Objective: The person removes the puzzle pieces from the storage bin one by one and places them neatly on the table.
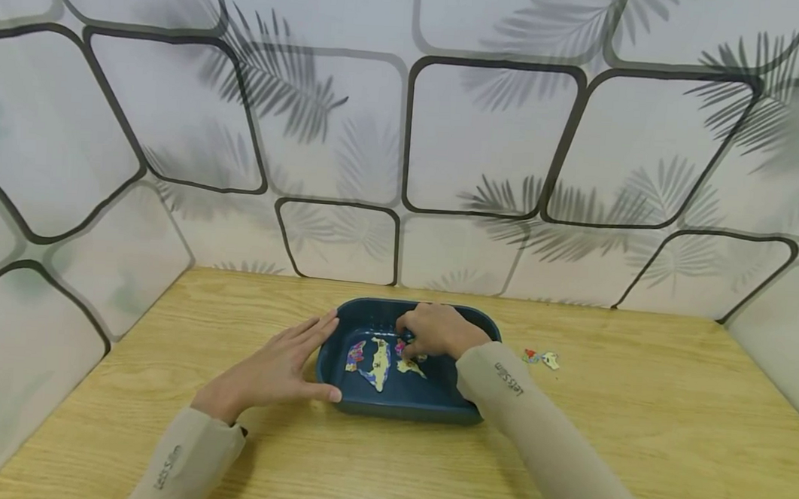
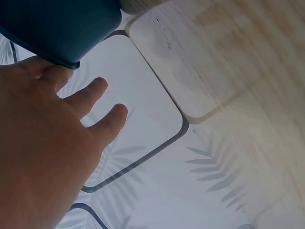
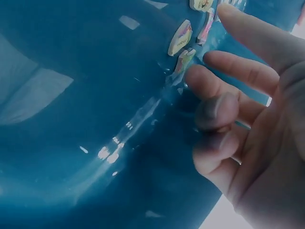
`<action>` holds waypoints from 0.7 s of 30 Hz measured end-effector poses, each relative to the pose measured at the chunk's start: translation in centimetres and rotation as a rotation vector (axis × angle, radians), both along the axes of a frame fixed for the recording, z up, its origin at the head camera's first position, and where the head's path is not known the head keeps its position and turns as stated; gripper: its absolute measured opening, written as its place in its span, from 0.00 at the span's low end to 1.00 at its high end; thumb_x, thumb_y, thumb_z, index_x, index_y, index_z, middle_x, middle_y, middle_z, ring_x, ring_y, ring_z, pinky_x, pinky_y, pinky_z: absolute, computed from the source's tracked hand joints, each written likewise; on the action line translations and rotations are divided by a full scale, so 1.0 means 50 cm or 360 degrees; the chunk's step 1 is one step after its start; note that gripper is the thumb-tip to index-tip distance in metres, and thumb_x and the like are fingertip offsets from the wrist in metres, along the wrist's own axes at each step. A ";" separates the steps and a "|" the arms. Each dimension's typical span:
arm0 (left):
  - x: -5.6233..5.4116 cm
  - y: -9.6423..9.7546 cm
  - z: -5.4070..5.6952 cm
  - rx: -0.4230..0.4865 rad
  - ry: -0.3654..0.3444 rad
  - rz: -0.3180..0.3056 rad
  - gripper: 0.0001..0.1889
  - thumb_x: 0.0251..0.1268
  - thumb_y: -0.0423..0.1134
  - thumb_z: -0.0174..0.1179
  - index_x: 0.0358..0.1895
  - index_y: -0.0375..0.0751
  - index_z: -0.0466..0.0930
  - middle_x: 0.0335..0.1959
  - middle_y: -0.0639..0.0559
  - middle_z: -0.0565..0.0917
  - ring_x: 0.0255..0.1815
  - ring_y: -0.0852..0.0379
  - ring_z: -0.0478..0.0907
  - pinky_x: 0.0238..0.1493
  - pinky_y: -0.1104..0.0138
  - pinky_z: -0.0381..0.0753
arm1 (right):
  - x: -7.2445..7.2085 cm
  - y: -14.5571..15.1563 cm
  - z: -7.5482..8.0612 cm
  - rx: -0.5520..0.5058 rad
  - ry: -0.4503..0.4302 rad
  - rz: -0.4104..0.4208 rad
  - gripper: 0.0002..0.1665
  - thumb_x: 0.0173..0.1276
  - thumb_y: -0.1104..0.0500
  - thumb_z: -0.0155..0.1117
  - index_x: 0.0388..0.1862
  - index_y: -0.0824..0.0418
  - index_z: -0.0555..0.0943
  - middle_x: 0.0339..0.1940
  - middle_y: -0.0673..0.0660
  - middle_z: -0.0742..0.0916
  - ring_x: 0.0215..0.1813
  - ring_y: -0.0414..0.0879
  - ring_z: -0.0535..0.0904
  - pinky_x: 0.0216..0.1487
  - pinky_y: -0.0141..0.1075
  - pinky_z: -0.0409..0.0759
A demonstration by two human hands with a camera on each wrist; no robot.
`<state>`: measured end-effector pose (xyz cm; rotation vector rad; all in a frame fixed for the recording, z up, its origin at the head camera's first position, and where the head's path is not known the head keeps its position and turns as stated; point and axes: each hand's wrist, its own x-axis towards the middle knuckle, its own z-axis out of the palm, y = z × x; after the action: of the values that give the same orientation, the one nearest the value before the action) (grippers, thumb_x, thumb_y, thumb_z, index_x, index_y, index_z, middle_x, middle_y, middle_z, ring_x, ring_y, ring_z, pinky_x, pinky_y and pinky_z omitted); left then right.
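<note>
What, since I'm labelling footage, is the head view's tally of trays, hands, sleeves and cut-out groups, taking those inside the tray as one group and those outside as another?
Tray: 1
Hands: 2 (left hand, right hand)
Sleeves: 2 (left sleeve, right sleeve)
Cut-out groups: 2 (inside group, outside group)
Total: 7

irregular, multicoloured flat pieces (image 1: 380, 365) lie in a rounded dark blue basin (image 1: 407, 411), others just outside it.

L sleeve (image 1: 181, 460) & R sleeve (image 1: 552, 435) long, beige, w/ dark lettering (image 1: 509, 378) reading "Let's Slim" nr cuffs (image 1: 210, 424); sm. dark bit (image 1: 244, 431) at L wrist, poss. a strap. Hands (image 1: 278, 367) bare.
</note>
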<state>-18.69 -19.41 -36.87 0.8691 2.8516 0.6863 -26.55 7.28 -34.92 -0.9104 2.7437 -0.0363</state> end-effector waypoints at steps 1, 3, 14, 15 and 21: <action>0.000 0.000 0.000 0.0002 -0.0004 -0.0001 0.56 0.61 0.64 0.67 0.80 0.31 0.51 0.83 0.41 0.48 0.79 0.32 0.48 0.73 0.35 0.49 | 0.000 0.000 -0.001 0.0003 0.0006 -0.0003 0.23 0.66 0.48 0.75 0.57 0.54 0.85 0.49 0.54 0.87 0.49 0.49 0.82 0.56 0.48 0.80; 0.001 0.000 0.000 0.0004 -0.0010 0.0000 0.56 0.61 0.64 0.67 0.80 0.31 0.50 0.83 0.41 0.48 0.80 0.32 0.48 0.73 0.36 0.49 | -0.001 -0.001 -0.004 0.0012 0.0027 -0.0004 0.22 0.66 0.47 0.74 0.56 0.54 0.86 0.48 0.53 0.87 0.49 0.49 0.83 0.56 0.48 0.80; 0.002 0.001 0.001 0.0002 -0.0007 0.0006 0.56 0.61 0.65 0.66 0.80 0.32 0.50 0.83 0.42 0.48 0.80 0.33 0.48 0.73 0.35 0.49 | -0.002 -0.006 -0.015 0.0043 0.0114 0.0032 0.20 0.67 0.46 0.73 0.53 0.55 0.86 0.41 0.52 0.88 0.42 0.47 0.84 0.51 0.46 0.82; 0.002 0.001 0.001 0.0002 -0.0007 0.0006 0.56 0.61 0.65 0.66 0.80 0.32 0.50 0.83 0.42 0.48 0.80 0.33 0.48 0.73 0.35 0.49 | -0.002 -0.006 -0.015 0.0040 0.0122 0.0035 0.20 0.67 0.47 0.73 0.53 0.55 0.86 0.40 0.52 0.88 0.41 0.47 0.84 0.50 0.46 0.82; 0.002 0.001 0.000 0.0011 -0.0014 0.0007 0.56 0.61 0.64 0.67 0.80 0.31 0.50 0.83 0.41 0.48 0.80 0.33 0.48 0.73 0.34 0.49 | 0.000 -0.010 -0.016 -0.0004 0.0146 0.0070 0.15 0.67 0.48 0.74 0.46 0.56 0.87 0.29 0.50 0.86 0.32 0.43 0.83 0.45 0.44 0.83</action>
<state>-18.61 -19.37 -36.85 0.8586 2.8464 0.6988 -26.56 6.79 -35.75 -0.9965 2.8066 0.0105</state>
